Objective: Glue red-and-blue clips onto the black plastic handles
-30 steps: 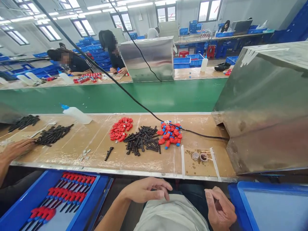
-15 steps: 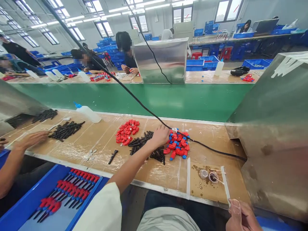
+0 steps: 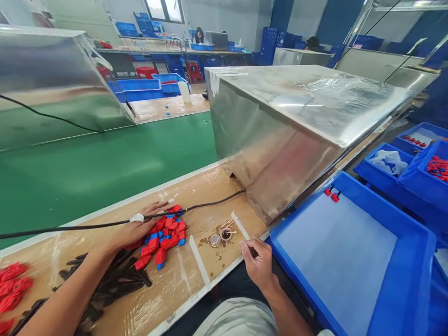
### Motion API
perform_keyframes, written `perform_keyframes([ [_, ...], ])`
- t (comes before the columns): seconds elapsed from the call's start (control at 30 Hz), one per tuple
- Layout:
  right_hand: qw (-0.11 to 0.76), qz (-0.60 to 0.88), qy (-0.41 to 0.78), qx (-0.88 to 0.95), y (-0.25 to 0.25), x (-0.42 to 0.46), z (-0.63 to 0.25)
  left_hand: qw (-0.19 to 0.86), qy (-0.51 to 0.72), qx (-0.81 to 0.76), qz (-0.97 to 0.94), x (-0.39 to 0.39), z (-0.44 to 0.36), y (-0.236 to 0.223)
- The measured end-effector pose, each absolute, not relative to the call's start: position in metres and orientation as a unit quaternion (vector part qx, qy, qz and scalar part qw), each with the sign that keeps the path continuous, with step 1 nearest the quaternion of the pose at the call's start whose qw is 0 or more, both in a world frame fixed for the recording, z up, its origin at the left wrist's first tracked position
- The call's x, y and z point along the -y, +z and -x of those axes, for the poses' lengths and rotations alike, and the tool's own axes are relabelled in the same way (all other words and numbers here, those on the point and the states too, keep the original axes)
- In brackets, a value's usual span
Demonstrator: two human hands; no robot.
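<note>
My left hand [image 3: 145,224] reaches over the pile of small red and blue plastic parts [image 3: 170,233], its fingers stretched out along the pile's far side. A black cable with a white wrap passes across that hand. Under and beside my left forearm lies a heap of slim black plastic pieces [image 3: 122,280]. My right hand [image 3: 258,261] is at the table's front edge, thumb and forefinger curled together; what they hold, if anything, is too small to tell. Close to it stand a small round cup of dark liquid [image 3: 226,234] with thin sticks and a small clear round dish [image 3: 215,240].
A large blue tray [image 3: 402,280] lined with a pale sheet stands at the right, holding red-and-black pieces [image 3: 332,193]. Behind the cup, a sheet-metal housing [image 3: 273,158] rises. More red parts [image 3: 14,284] lie at left. The black cable [image 3: 210,204] crosses the table.
The view has swung to the right, bringing the large blue tray into sight. My left hand stays by the red and blue pile, now flatter; my right hand remains pinched near the table edge.
</note>
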State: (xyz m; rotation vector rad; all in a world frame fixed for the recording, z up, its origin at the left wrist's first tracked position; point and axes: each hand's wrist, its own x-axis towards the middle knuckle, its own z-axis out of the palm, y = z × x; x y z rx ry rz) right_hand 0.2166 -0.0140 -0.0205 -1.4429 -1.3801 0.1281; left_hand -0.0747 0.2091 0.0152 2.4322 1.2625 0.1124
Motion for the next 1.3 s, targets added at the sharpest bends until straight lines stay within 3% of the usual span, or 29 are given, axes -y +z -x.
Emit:
perform_keyframes([
  [0.23,0.505,0.59,0.02,0.63,0.001,0.071,-0.252,0.247,0.021,-0.434,-0.866,-0.212,0.083,0.007],
  [0.27,0.468,0.617,-0.002,0.632,0.004,0.086,-0.266,0.249,0.02,-0.433,-0.866,-0.213,0.084,0.006],
  [0.33,0.305,0.736,0.0,0.604,0.006,0.115,-0.296,0.254,0.018,-0.43,-0.866,-0.216,0.088,0.004],
  [0.43,0.031,0.847,0.154,0.507,0.002,0.142,-0.326,0.266,0.015,-0.42,-0.868,-0.219,0.091,0.002],
  [0.53,-0.041,0.849,0.242,0.468,-0.006,0.147,-0.326,0.274,0.02,-0.406,-0.872,-0.221,0.092,0.0],
  [0.83,0.023,0.852,0.244,0.463,-0.002,0.15,-0.289,0.293,0.085,-0.406,-0.862,-0.244,0.121,-0.05],
  [1.03,0.041,0.856,0.21,0.471,-0.002,0.158,-0.289,0.285,0.061,-0.413,-0.863,-0.23,0.098,-0.016],
  [1.1,0.118,0.852,0.104,0.5,0.004,0.159,-0.284,0.284,0.056,-0.416,-0.862,-0.216,0.086,0.003],
  [1.17,0.272,0.789,-0.031,0.55,0.011,0.153,-0.277,0.281,0.058,-0.431,-0.855,-0.207,0.077,0.013],
  [1.3,0.46,0.613,0.013,0.642,0.021,0.11,-0.259,0.259,0.084,-0.495,-0.825,-0.221,0.084,0.003],
])
